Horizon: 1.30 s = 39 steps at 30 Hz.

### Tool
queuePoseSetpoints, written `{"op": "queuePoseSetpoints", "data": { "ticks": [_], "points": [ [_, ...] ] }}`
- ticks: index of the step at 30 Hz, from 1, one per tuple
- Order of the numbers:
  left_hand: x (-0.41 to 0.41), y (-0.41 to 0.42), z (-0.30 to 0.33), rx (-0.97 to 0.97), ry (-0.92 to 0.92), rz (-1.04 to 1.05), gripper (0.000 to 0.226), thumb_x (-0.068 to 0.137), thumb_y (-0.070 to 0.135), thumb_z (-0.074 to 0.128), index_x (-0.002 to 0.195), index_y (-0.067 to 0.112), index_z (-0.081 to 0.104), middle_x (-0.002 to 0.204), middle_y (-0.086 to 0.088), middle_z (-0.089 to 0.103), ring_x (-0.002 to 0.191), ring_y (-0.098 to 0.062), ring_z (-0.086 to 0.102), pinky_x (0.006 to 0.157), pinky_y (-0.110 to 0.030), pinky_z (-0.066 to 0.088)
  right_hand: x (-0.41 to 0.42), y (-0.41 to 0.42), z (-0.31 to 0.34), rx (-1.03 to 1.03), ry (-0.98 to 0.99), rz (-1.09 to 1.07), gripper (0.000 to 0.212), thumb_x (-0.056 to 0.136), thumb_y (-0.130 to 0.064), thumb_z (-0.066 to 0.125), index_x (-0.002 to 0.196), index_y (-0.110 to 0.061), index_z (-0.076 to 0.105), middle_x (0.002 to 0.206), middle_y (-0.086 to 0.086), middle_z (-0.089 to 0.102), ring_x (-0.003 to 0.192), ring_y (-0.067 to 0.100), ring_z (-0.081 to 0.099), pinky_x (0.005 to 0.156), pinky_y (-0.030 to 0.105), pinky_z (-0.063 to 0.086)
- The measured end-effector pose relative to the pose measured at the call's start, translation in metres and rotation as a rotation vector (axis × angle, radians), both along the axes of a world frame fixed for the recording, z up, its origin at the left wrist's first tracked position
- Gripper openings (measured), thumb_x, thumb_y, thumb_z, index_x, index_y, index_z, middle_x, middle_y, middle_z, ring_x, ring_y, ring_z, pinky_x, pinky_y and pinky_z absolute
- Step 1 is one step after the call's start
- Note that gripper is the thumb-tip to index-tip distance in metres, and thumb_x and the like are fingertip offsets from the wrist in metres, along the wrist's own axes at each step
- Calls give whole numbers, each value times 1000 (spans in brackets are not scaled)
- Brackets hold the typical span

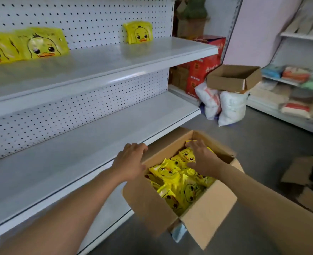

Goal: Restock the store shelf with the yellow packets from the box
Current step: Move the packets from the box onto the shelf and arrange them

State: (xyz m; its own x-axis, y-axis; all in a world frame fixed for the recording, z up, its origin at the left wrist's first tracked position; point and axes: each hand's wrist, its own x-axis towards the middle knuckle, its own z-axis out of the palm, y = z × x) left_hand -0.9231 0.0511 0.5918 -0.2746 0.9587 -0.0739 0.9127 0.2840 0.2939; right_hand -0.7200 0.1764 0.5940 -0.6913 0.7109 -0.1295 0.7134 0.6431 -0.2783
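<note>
An open cardboard box (203,216) sits on the floor at the foot of the white shelf unit (100,70). It holds several yellow duck-face packets (172,173). My left hand (129,162) rests on the box's left flap with curled fingers over its edge. My right hand (201,159) reaches into the box with spread fingers lying on the packets at the far side. On the upper shelf, yellow packets (41,43) stand at the left and one yellow packet (138,32) stands alone further right.
The lower shelf board (78,153) runs beside the box. A smaller empty carton (233,78) lies on white sacks (223,105) at the aisle's end. Red boxes (201,70) stand behind. Flattened cardboard (303,173) lies on the floor at right, below another stocked shelf (295,92).
</note>
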Motion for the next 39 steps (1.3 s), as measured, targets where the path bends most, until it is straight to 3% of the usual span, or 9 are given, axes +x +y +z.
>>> {"op": "queuePoseSetpoints", "data": {
  "ticks": [3,7,11,18,23,27,31,34,39],
  "points": [
    [22,29,-32,-46,-39,33,51,84,27,63,130,23,41,134,1,44,125,-20,36,96,-34,40,27,29,-24,-47,-47,-8,63,87,-26,61,138,-4,30,139,12,33,131,28,29,104,26,22],
    [43,54,-73,-102,-135,89,53,83,23,65,130,22,42,136,-1,44,126,-23,39,100,-35,38,46,54,-62,-140,-33,-72,64,82,-21,66,136,-11,33,133,13,34,120,30,45,96,30,36],
    [46,74,-114,-137,-250,168,55,80,30,70,127,17,43,129,-6,51,117,-23,50,96,-37,44,49,71,-98,-201,-29,-61,61,83,-20,64,136,-13,34,132,12,35,120,27,43,95,27,35],
    [35,126,-189,-171,-557,534,55,85,34,66,126,6,43,126,-17,54,113,-32,54,91,-37,44,49,100,-150,-307,11,-160,58,83,-19,64,134,-13,37,132,11,36,121,26,42,97,32,37],
    [32,163,-246,-255,-657,766,78,88,33,63,142,-4,22,140,-21,43,127,-34,44,98,-35,38,57,121,-186,-317,16,-316,61,81,-15,66,135,-12,38,133,12,38,119,29,45,96,33,39],
    [27,181,-287,-219,-765,1021,66,85,36,66,128,-8,43,131,-21,52,121,-36,49,96,-40,41,61,135,-210,-337,9,-451,62,81,-14,67,135,-12,37,131,15,39,116,31,48,93,35,42],
    [21,194,-309,-202,-923,1196,57,82,38,69,117,-4,53,114,-20,62,103,-35,61,90,-43,51,57,147,-227,-319,10,-513,59,83,-11,62,136,-10,36,132,16,39,111,32,51,78,32,42],
    [18,201,-325,-229,-973,1178,47,84,35,68,112,-1,55,100,-16,63,92,-32,64,87,-45,53,53,156,-238,-316,4,-528,58,83,-8,60,136,-7,35,132,18,40,112,34,50,78,30,40],
    [19,212,-320,-149,-747,930,34,89,26,62,112,1,60,115,-19,63,109,-37,58,94,-46,47,42,171,-249,-340,-23,-556,60,86,-13,63,136,-4,33,135,19,38,120,34,45,89,33,40]
  ]
}}
